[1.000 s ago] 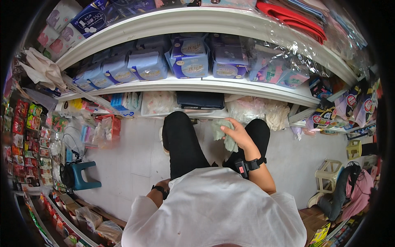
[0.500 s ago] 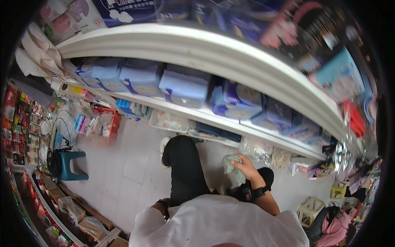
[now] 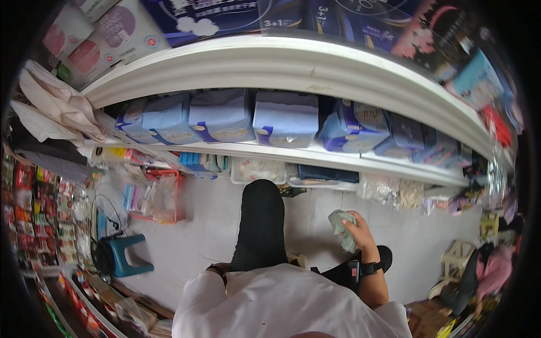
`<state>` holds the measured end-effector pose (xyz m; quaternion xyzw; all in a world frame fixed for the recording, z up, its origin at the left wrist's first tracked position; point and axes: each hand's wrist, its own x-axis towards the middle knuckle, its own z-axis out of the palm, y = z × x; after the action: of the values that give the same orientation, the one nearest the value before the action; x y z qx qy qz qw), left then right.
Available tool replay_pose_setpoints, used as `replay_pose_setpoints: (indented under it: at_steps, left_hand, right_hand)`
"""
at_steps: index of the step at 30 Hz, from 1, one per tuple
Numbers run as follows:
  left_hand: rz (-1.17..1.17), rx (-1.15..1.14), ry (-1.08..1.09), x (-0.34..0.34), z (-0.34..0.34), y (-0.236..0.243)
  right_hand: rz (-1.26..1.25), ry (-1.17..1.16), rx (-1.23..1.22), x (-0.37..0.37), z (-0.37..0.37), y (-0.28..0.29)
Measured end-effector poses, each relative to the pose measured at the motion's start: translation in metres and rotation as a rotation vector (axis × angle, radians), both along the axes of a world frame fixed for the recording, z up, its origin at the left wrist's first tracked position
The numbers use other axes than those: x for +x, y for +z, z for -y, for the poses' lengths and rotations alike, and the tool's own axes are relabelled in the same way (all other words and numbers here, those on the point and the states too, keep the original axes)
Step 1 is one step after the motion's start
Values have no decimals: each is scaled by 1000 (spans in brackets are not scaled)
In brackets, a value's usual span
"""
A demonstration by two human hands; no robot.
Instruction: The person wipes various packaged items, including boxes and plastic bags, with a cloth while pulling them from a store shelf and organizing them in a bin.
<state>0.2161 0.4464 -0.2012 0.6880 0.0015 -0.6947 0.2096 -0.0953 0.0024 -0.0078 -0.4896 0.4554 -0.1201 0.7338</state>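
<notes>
My right hand (image 3: 358, 230) is closed round a crumpled pale green cloth (image 3: 342, 228), which hangs from the fingers above the floor beside my right knee. A dark band circles that wrist. My left wrist (image 3: 217, 269), with a dark band too, rests by my left thigh; the fingers of that hand are hidden. In front of me, packs wrapped in light blue and purple (image 3: 286, 119) stand in a row on a white shelf (image 3: 338, 162).
Overhead runs a thick white shelf edge (image 3: 270, 65) bearing boxed goods. Under the lower shelf sit white bins (image 3: 248, 181) and clear plastic bags (image 3: 378, 188). A red basket (image 3: 181, 197) and a teal stool (image 3: 132, 256) stand left; cream stools (image 3: 457, 259) stand right.
My view has turned, so the shelves and stool appear further right. My right hand still grips the cloth, now further right in the picture. The white shoe has gone out of sight.
</notes>
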Motion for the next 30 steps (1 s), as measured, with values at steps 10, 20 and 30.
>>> replay_pose_setpoints:
  at_steps: [10, 20, 30]
  left_hand:
    - [256, -202, -448, 118, -6, -39]
    - [692, -1142, 208, 142, 167, 189]
    - [1276, -1382, -63, 102, 326, 349]
  right_hand:
    - [26, -56, -177, 15, -86, 59]
    - [156, -64, -241, 7, -96, 82]
    - [334, -210, -139, -26, -105, 72]
